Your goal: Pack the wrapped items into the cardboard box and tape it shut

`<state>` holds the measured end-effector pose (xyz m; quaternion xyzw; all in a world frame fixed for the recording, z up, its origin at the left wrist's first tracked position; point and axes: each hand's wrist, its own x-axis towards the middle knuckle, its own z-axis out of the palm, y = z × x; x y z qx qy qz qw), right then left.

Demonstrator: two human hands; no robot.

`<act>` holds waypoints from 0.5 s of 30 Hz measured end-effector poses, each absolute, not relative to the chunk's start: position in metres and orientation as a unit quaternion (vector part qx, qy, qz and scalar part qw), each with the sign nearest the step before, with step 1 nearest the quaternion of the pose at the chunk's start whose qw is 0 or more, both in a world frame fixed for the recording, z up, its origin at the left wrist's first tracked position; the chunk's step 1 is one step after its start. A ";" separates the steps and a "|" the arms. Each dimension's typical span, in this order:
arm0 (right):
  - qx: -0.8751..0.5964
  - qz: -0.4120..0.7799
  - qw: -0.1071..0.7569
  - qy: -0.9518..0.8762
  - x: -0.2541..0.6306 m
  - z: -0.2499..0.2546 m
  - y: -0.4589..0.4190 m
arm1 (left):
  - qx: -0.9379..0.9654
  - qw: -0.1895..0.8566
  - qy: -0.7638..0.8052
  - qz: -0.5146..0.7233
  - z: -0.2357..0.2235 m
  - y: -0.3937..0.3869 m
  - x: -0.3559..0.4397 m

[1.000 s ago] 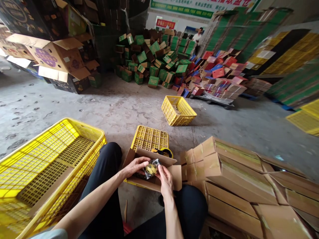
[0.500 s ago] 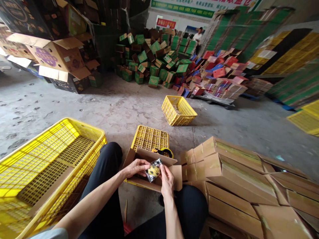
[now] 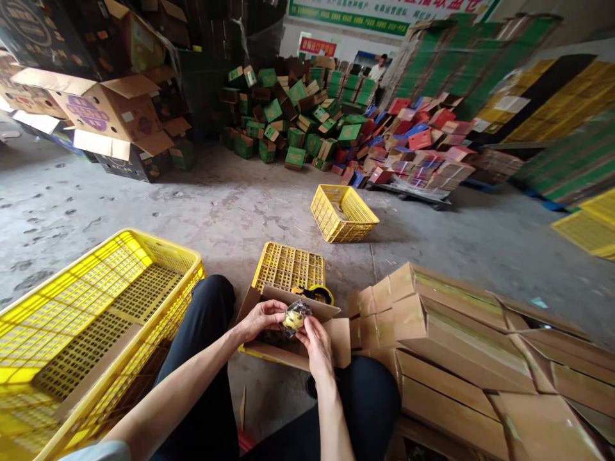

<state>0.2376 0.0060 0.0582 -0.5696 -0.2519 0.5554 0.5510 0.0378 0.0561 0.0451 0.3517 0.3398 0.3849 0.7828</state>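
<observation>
Between my two hands is a small clear plastic packet (image 3: 295,318) with something yellow and dark-spotted inside; its exact kind is hard to make out. My left hand (image 3: 262,319) pinches its left edge, and my right hand (image 3: 314,342) grips the lower right side. Both hands are over an open cardboard box (image 3: 340,339) whose flaps stand out. The box's inside is dark and partly covered by my hands. Just behind the box, a yellow and black tape dispenser (image 3: 314,293) lies on an upturned yellow crate (image 3: 288,266).
At my left stands a large yellow crate (image 3: 192,262) with a cardboard piece in it. Stacked flat cardboard boxes (image 3: 461,346) sit at my right. Another yellow crate (image 3: 343,214) rests on the floor ahead. Farther back are piled green boxes (image 3: 295,157), red boxes (image 3: 420,141) and a person (image 3: 378,67).
The packet has been turned and crumpled in my hands, and it sits slightly higher. My right fingers have shifted lower on it.
</observation>
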 end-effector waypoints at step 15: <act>-0.547 0.525 0.593 -0.273 0.240 0.056 0.006 | 0.359 0.810 0.349 0.304 0.037 0.055 0.034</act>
